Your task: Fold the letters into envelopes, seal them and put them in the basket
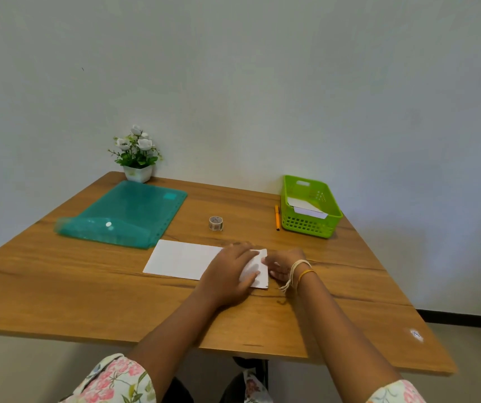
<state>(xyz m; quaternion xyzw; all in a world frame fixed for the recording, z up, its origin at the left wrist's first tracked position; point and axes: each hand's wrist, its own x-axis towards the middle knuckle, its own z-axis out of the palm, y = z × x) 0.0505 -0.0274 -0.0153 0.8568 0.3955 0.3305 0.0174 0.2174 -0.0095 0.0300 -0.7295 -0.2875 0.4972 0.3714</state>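
A small white envelope point(258, 271) lies on the wooden table point(87, 286) in front of me. My left hand point(229, 274) presses flat on its left part. My right hand point(284, 264) touches its right edge with curled fingers; whether it pinches the paper is hidden. A white sheet of paper point(182, 258) lies flat just left of the envelope, partly under my left hand. The green plastic basket point(310, 225) stands at the back right and holds white envelopes point(306, 209). A small roll of tape point(216, 223) stands behind the sheet.
A teal plastic document folder point(125, 216) lies at the back left. A potted white flower point(137, 155) stands in the far corner against the wall. An orange pen point(277, 217) lies beside the basket's left wall.
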